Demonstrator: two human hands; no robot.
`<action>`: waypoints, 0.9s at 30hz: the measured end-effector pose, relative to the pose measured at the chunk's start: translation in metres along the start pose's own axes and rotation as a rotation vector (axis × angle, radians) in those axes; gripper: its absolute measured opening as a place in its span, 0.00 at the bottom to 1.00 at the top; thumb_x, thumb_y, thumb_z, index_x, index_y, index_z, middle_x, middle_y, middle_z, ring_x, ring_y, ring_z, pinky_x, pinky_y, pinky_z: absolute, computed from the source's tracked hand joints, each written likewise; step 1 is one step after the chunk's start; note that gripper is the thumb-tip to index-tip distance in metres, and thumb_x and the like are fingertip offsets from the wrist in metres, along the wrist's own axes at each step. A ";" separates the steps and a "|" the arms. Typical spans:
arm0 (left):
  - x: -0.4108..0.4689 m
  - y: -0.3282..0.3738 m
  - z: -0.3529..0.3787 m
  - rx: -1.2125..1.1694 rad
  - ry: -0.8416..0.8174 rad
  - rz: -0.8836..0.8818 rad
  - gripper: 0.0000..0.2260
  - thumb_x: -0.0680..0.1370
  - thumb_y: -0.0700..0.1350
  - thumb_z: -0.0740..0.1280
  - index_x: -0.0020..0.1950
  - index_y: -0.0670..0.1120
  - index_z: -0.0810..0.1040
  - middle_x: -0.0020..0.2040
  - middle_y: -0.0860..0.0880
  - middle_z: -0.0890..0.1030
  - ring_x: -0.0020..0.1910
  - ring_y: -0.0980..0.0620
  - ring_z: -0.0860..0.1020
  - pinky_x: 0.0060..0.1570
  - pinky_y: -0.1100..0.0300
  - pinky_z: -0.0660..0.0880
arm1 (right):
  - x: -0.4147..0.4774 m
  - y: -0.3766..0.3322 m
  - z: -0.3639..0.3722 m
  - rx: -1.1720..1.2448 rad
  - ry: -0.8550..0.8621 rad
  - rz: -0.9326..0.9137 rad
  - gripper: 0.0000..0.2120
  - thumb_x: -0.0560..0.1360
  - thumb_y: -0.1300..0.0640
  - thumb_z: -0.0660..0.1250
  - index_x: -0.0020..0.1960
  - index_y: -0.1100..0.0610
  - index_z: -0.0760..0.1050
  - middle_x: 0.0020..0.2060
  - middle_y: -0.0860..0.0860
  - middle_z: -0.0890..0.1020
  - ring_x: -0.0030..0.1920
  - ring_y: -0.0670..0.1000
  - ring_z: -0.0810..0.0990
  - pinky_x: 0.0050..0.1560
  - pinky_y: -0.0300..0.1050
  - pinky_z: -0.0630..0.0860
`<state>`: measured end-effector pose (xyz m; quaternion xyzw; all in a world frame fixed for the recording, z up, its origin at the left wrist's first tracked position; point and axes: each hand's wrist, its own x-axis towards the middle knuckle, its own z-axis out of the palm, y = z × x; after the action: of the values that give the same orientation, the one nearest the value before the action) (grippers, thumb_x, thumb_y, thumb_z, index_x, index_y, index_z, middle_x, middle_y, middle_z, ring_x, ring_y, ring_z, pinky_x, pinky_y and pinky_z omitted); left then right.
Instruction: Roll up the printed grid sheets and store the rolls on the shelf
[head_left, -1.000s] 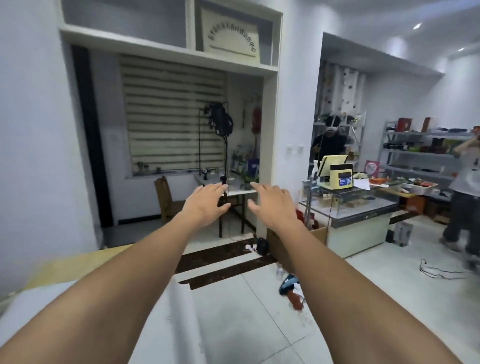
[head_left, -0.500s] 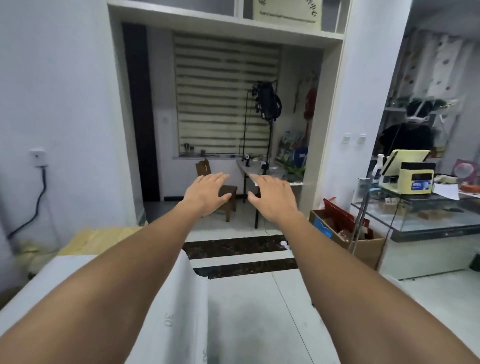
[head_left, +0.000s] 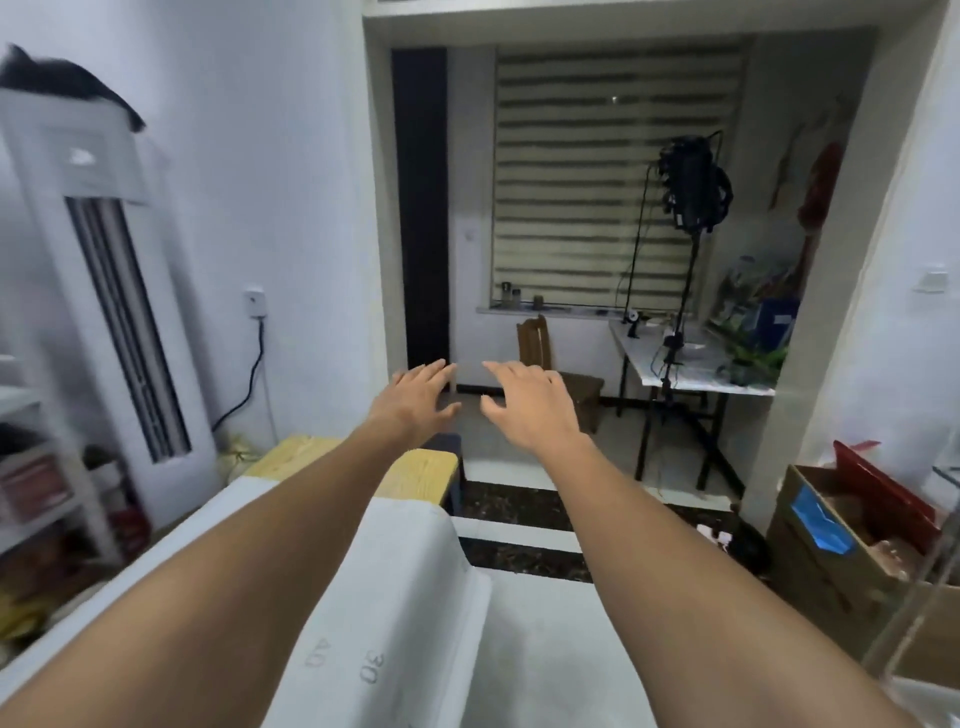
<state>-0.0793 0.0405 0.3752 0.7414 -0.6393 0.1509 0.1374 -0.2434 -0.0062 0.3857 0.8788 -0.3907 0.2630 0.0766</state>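
Observation:
A pale printed sheet (head_left: 405, 582) with numbers 30 and 40 along its edge lies over a wooden table (head_left: 415, 470) and hangs off its right side, under my left forearm. My left hand (head_left: 415, 397) and my right hand (head_left: 530, 405) are stretched out ahead, side by side in the air above the table's far end, fingers spread and holding nothing. A white shelf unit (head_left: 41, 488) with packed items stands at the far left.
A tall white floor-standing unit (head_left: 104, 291) stands against the left wall. Ahead are a wooden chair (head_left: 566, 374), a white desk (head_left: 685, 364) and a light stand (head_left: 685, 291). An open cardboard box (head_left: 841, 551) sits on the floor at the right.
The view has swung left: the counter and people at the right are gone, and the shelf unit and tall white unit have come in. Both hands stay outstretched and hold nothing.

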 end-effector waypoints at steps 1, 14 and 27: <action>0.004 -0.005 0.003 0.023 0.001 -0.038 0.27 0.79 0.57 0.55 0.74 0.51 0.52 0.75 0.52 0.54 0.72 0.51 0.55 0.70 0.54 0.50 | 0.007 0.003 0.007 0.020 -0.007 -0.032 0.23 0.78 0.46 0.55 0.72 0.50 0.61 0.67 0.51 0.71 0.65 0.54 0.70 0.65 0.51 0.62; 0.023 -0.002 0.052 0.106 -0.020 -0.447 0.27 0.79 0.57 0.55 0.75 0.51 0.52 0.75 0.51 0.54 0.72 0.51 0.55 0.70 0.54 0.49 | 0.081 0.074 0.060 0.198 -0.076 -0.377 0.23 0.77 0.47 0.55 0.71 0.50 0.62 0.66 0.52 0.73 0.63 0.54 0.71 0.63 0.50 0.61; -0.008 -0.019 0.065 0.232 0.015 -0.741 0.27 0.78 0.57 0.56 0.74 0.51 0.54 0.75 0.50 0.56 0.72 0.49 0.56 0.70 0.53 0.51 | 0.112 0.042 0.120 0.371 -0.153 -0.660 0.23 0.77 0.48 0.56 0.70 0.50 0.64 0.67 0.51 0.72 0.64 0.54 0.69 0.65 0.51 0.60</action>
<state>-0.0584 0.0247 0.3123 0.9316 -0.3058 0.1677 0.1026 -0.1635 -0.1483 0.3392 0.9733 -0.0373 0.2241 -0.0328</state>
